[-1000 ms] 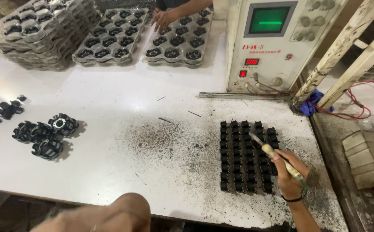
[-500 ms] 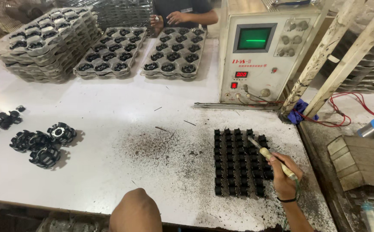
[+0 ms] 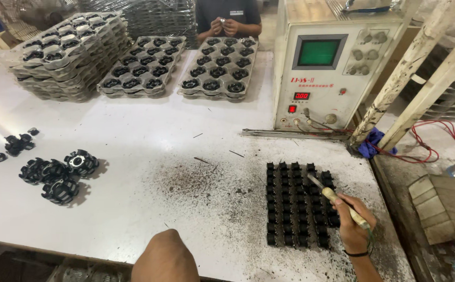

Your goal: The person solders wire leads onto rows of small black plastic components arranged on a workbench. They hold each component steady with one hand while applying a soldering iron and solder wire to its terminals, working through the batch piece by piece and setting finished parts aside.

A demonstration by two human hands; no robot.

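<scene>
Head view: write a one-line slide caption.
Right hand holds a pen-like tool over a grid of small black parts on a white table; left hand empty.

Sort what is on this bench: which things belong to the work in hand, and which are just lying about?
In hand:
- right hand gripping a pen-like tool
- block of small black parts under the tool tip
- left hand at the table edge, holding nothing

Lying about:
- black round parts at left
- grey trays of parts
- test machine
- another person at the far side
</scene>
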